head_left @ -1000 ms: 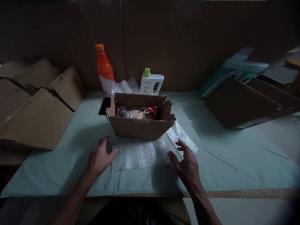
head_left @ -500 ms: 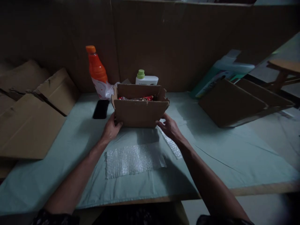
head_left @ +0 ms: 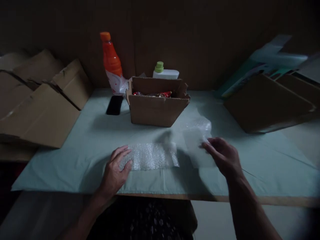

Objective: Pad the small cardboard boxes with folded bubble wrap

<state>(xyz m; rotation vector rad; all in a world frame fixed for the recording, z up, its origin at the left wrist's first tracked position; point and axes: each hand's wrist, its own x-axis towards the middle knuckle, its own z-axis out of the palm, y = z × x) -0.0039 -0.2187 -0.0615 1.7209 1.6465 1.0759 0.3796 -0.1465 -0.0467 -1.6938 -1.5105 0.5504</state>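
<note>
My left hand [head_left: 115,170] rests at the left end of a flat sheet of bubble wrap [head_left: 152,156], fingers apart and lightly curved over its edge. To the right, my right hand [head_left: 225,155] pinches a second, thinner piece of bubble wrap [head_left: 200,128] between thumb and fingers, its far part raised and blurred. Behind both pieces stands an open cardboard box [head_left: 155,110]. Inside the box lie red and shiny wrapped items [head_left: 165,94], mostly hidden by the front wall.
A black phone [head_left: 114,105] lies left of the box. Behind are an orange bottle [head_left: 111,60] and a white bottle with a green cap [head_left: 166,74]. Cardboard boxes [head_left: 50,113] stand at left; another box [head_left: 265,103] and a teal bottle [head_left: 240,76] stand at right.
Both hands have let go of the cardboard box and come nearer. The left has moved onto the flat bubble wrap; the right has picked up the other piece. The view has shifted.
</note>
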